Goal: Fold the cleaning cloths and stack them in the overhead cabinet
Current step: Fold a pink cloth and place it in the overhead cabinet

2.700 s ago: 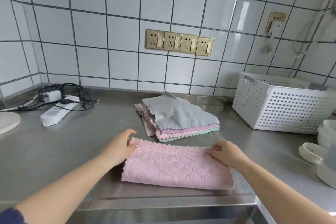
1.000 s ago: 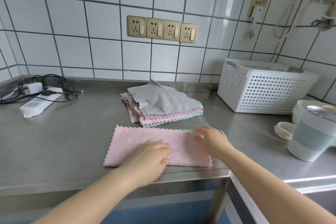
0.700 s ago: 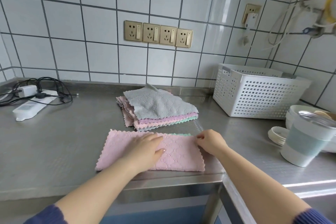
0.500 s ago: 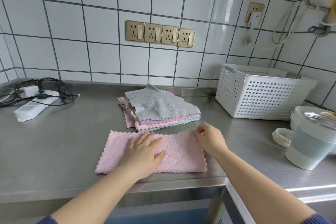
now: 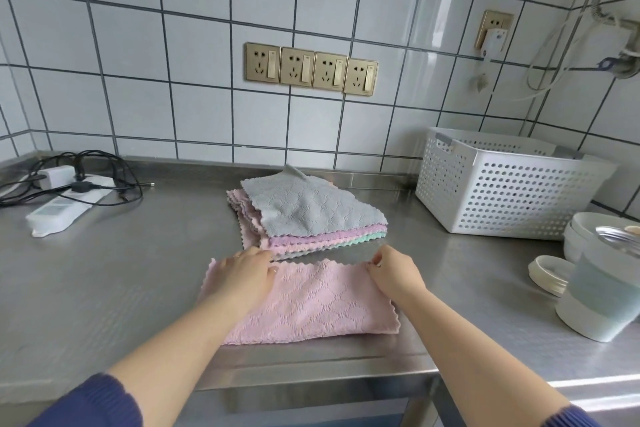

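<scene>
A pink cleaning cloth (image 5: 318, 305), folded once into a long strip, lies flat near the front edge of the steel counter (image 5: 104, 281). My left hand (image 5: 244, 279) rests on its far left part with the fingers at the far edge. My right hand (image 5: 394, 274) pinches the cloth's far right corner. Just behind it sits a pile of unfolded cloths (image 5: 304, 215), grey on top with pink, purple and green edges showing below. No overhead cabinet is in view.
A white perforated basket (image 5: 502, 191) stands at the back right. Bowls (image 5: 595, 229), a lid (image 5: 550, 274) and a pale green cup (image 5: 602, 302) crowd the right edge. A white power strip with black cables (image 5: 65, 201) lies at the back left. Wall sockets (image 5: 311, 68) sit above.
My left hand slid from the cloth's middle up to its far left edge. My right hand stayed at the far right corner, now pinching it. The cloth has not moved.
</scene>
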Available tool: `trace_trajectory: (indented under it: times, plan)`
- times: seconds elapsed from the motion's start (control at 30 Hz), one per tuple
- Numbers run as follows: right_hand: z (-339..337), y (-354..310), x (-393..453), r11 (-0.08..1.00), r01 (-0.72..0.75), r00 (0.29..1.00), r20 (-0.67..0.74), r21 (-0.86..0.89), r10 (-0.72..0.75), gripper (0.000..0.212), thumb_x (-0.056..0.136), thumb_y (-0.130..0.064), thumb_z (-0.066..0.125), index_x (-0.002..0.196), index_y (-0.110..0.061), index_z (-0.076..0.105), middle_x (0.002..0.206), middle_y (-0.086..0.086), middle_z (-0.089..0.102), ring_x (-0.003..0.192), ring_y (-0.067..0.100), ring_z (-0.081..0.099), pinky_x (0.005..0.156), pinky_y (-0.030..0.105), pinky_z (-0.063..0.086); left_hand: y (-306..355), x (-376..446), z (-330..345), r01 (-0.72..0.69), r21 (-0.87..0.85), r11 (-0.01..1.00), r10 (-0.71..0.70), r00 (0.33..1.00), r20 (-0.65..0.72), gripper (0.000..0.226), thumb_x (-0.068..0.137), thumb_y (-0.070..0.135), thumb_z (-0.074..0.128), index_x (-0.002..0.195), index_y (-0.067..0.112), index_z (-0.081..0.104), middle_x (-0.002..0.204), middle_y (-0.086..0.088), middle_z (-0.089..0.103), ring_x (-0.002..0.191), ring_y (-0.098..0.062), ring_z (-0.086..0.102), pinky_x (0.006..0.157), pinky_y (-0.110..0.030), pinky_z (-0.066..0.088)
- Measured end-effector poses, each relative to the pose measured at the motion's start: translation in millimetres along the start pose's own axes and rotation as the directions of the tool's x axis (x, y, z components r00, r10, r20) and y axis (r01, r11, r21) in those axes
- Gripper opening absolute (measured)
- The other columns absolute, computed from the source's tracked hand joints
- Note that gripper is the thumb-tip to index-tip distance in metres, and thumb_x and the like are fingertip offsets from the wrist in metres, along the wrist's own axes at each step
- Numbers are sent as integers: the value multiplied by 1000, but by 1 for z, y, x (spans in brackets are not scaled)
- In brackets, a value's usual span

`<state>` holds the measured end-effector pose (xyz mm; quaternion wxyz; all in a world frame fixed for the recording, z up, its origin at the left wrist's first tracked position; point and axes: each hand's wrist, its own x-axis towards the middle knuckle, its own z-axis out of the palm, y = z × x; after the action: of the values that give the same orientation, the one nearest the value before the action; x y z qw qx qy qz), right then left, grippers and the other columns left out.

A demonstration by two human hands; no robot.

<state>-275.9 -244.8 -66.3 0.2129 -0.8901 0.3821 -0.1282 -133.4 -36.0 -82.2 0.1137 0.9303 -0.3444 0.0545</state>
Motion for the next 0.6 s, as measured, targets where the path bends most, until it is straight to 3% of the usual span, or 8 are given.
trace_trajectory:
  times: [0.13, 0.27, 0.37, 0.43, 0.5, 0.6]
  plan:
    - [2, 2, 2, 997, -24, 1000, -9, -80, 23, 13, 90, -27, 49, 88, -15, 50, 92, 8, 63, 80, 27, 55, 64, 27, 39, -11, 4, 3, 100, -77, 992, -107, 990, -90, 24, 92, 34, 48, 111, 28, 61, 118, 1, 59, 114, -23, 51, 91, -32, 40]
    - [2, -3, 1, 995, -17, 999, 26, -100, 19, 23, 88, -32, 52, 77, -12, 58, 75, 5, 63, 75, 29, 63, 55, 25, 41, -15, 6, 7, 118, -79, 990, -128, 983, -133, 18, 92, 30, 48, 104, 27, 61, 114, 2, 60, 112, -23, 52, 89, -33, 40]
    - [-2, -6, 0, 999, -24, 993, 112, -21, 26, 39, 86, -38, 56, 56, -15, 47, 55, 0, 51, 49, 21, 54, 43, 22, 36, -14, 6, 8, 116, -79, 990, -127, 980, -153, 18, 92, 29, 47, 104, 27, 61, 113, 2, 60, 112, -23, 52, 88, -33, 40]
    - [-5, -8, 1, 1000, 6, 993, 120, 27, -10, 34, 88, -38, 57, 64, -15, 52, 61, -1, 50, 51, 17, 48, 47, 24, 35, -15, 6, 9, 118, -80, 990, -130, 978, -165, 19, 93, 29, 46, 105, 27, 60, 113, 2, 60, 111, -23, 52, 88, -33, 40]
    - [-6, -11, 1, 994, 50, 996, 67, 99, -57, 27, 91, -38, 55, 88, -11, 56, 73, -2, 52, 61, 14, 47, 52, 26, 34, -15, 5, 10, 121, -83, 989, -134, 976, -172, 19, 93, 28, 46, 105, 27, 60, 113, 2, 60, 110, -23, 53, 87, -33, 40]
    - [-6, -12, 2, 962, 50, 998, 28, 268, -59, 26, 90, -39, 56, 94, -14, 49, 72, -5, 52, 60, 8, 43, 52, 23, 32, -15, 4, 11, 118, -91, 989, -134, 974, -183, 19, 93, 28, 45, 105, 26, 60, 113, 1, 60, 110, -24, 53, 88, -34, 40]
